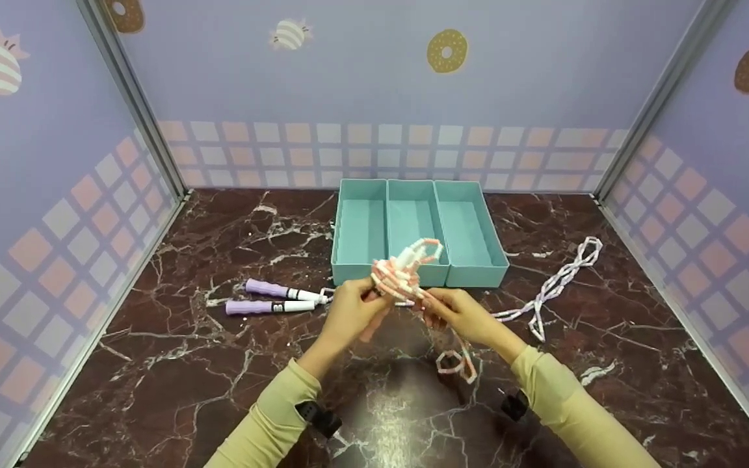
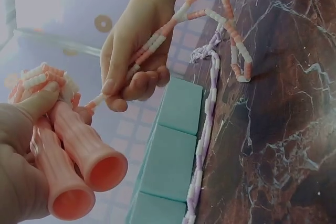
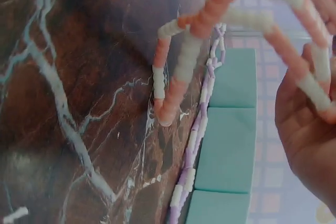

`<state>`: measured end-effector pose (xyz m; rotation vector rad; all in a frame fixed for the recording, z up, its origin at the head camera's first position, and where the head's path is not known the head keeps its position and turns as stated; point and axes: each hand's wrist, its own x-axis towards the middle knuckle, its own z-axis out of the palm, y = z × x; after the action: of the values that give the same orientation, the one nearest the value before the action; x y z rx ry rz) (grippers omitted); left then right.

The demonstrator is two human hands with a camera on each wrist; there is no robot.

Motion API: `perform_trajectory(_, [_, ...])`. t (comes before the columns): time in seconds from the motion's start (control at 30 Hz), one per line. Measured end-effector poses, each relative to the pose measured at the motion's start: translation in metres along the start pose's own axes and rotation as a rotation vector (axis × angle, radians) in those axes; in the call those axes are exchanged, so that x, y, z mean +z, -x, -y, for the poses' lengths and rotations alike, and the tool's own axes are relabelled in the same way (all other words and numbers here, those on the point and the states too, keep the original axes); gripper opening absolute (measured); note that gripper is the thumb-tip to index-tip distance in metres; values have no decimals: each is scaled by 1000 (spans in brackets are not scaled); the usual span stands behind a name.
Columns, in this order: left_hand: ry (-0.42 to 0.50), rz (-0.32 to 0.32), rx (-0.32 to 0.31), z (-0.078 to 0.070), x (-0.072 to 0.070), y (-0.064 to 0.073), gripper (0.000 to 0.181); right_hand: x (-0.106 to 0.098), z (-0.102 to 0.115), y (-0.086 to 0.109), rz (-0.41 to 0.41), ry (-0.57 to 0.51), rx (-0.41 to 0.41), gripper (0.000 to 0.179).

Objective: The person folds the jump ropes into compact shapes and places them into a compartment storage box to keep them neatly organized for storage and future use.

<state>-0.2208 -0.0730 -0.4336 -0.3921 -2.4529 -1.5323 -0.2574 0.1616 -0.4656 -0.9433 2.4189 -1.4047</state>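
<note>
A pink-and-white beaded jump rope (image 1: pixel 397 279) is up above the table, its cord wound in a bundle around the handles. My left hand (image 1: pixel 352 312) grips its two pink handles (image 2: pixel 86 145), side by side with their hollow ends facing the left wrist camera. Between thumb and fingers my right hand (image 1: pixel 462 315) pinches the doubled cord, and a loose loop (image 1: pixel 456 367) dangles below it. In the left wrist view the right hand (image 2: pixel 136 45) is just past the bundle. In the right wrist view the hanging beads (image 3: pixel 178 66) come close to the lens.
Behind the hands stands a teal box (image 1: pixel 420 273) with three compartments. A purple-and-white beaded jump rope lies along its front, purple handles (image 1: pixel 270 307) at left, twisted cord (image 1: pixel 553 283) at right. Patterned panels (image 1: pixel 374 91) enclose the dark marbled table (image 1: pixel 173 364).
</note>
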Motion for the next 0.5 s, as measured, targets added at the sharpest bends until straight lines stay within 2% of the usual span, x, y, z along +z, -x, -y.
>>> perform_trajectory(0.17, [-4, -51, -55, 8, -4, -7, 22, 4, 4, 4, -43, 96, -6, 29])
perform_trajectory(0.3, [-32, -80, -55, 15, -8, -12, 27, 6, 8, 5, -77, 171, -29, 26])
perform_trajectory(0.5, [-22, -108, -73, 26, -13, -17, 22, 4, 15, 10, -190, 315, -37, 21])
